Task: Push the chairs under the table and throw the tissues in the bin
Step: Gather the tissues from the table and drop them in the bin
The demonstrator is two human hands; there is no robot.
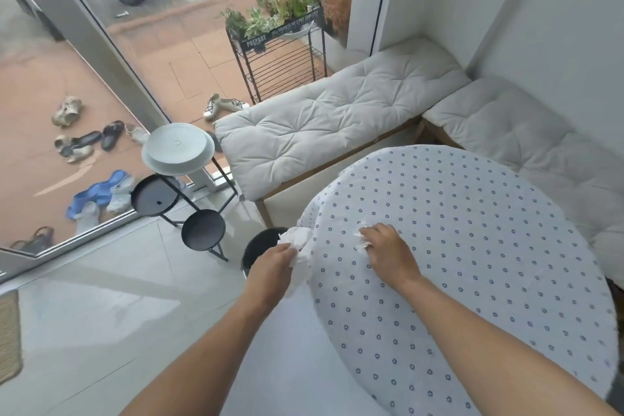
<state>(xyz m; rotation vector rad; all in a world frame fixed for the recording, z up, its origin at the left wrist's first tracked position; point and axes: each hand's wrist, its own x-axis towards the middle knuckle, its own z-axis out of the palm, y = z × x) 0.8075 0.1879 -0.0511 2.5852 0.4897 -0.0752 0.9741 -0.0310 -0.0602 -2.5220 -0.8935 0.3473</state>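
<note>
A round table (472, 280) under a white cloth with small blue flowers fills the right half of the view. Just past its left edge, my left hand (273, 263) grips a crumpled white tissue (297, 238) above a black bin (260, 243) on the floor. My right hand (388, 250) presses on the tablecloth near the same edge, fingers closed over another white tissue (363, 240). Most of the bin is hidden behind my left hand and the table. No chairs show in this view.
A black three-tier plant stand (189, 199) with a pale round tray (177, 149) stands left of the bin. Two cushioned benches (320, 125) line the wall behind the table. A glass wall (101, 78) runs at left, with shoes outside. Grey floor tiles (118, 297) lie to the left.
</note>
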